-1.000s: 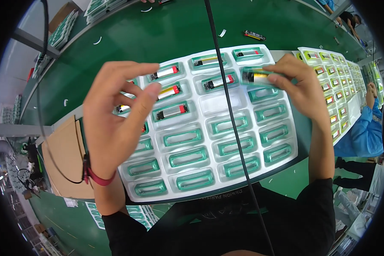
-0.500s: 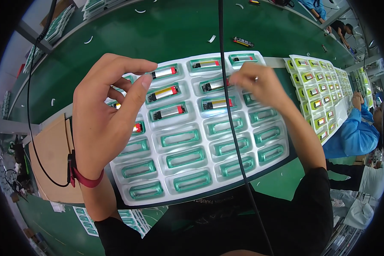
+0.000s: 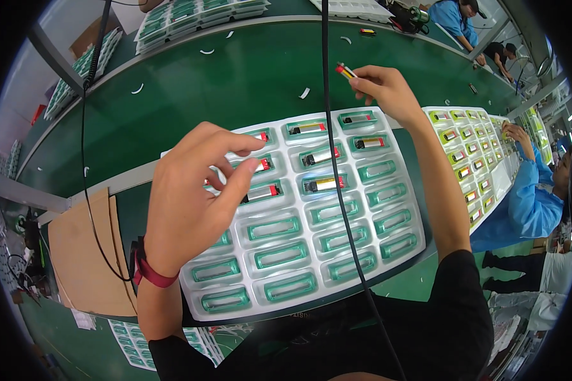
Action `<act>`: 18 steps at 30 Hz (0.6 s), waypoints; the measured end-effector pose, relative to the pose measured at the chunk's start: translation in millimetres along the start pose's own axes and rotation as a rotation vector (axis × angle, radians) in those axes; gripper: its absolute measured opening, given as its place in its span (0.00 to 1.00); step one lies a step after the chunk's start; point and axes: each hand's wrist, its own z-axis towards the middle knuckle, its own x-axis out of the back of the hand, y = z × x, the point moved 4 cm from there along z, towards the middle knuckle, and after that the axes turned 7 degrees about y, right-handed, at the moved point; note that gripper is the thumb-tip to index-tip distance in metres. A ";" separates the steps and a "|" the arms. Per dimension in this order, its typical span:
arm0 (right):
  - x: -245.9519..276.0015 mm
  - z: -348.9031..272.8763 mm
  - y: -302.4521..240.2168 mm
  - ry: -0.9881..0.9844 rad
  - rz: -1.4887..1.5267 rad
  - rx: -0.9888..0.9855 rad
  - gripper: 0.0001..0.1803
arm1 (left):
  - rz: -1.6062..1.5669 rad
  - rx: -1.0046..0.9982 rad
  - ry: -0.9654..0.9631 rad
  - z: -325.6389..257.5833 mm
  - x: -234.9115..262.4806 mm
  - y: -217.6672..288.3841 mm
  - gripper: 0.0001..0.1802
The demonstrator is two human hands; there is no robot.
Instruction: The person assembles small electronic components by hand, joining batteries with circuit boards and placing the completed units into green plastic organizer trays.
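Note:
My right hand point(image 3: 388, 92) is raised over the green bench beyond the tray, its fingers closed on a small battery point(image 3: 346, 70) with a red end and a yellow and silver body. My left hand point(image 3: 194, 190), a red band at its wrist, hovers over the left columns of a white moulded tray point(image 3: 302, 257). Its thumb and forefinger are apart with nothing between them. The tray holds rows of clear green oblong shells point(image 3: 273, 228). Similar red-ended batteries point(image 3: 320, 156) lie in shells of the far rows; the nearer shells have none. My left hand covers some shells.
A black cable point(image 3: 339, 159) hangs across the tray. Brown cardboard point(image 3: 86, 254) lies at the left. White scraps point(image 3: 304, 93) and another battery point(image 3: 367, 31) lie on the bench. Stacked trays point(image 3: 190, 25) stand far left. A person in blue point(image 3: 521, 203) works at a yellow-green tray on the right.
My right hand has gone from the tray to the bench and picked up the battery lying there. A battery shows in the right column's second shell. The view has shifted; my left hand stays over the tray.

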 end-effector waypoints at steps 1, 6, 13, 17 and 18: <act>-4.5 -14.9 -19.0 -0.024 0.178 0.022 0.15 | -0.051 -0.002 -0.025 0.0 -3.3 1.6 0.11; -22.9 -74.8 -79.9 -0.343 0.533 0.065 0.14 | -0.286 -0.017 0.047 -3.1 -16.8 11.1 0.22; -55.3 -109.8 -99.5 -0.395 0.732 0.153 0.15 | -0.196 -0.239 0.013 -13.2 -29.1 17.0 0.23; -49.9 -103.0 -87.0 -0.356 0.776 0.076 0.17 | -0.404 -0.059 0.160 -11.4 -38.6 9.8 0.19; -50.9 -101.5 -84.2 -0.372 0.717 0.040 0.16 | -0.534 0.032 0.160 -11.6 -40.4 5.4 0.20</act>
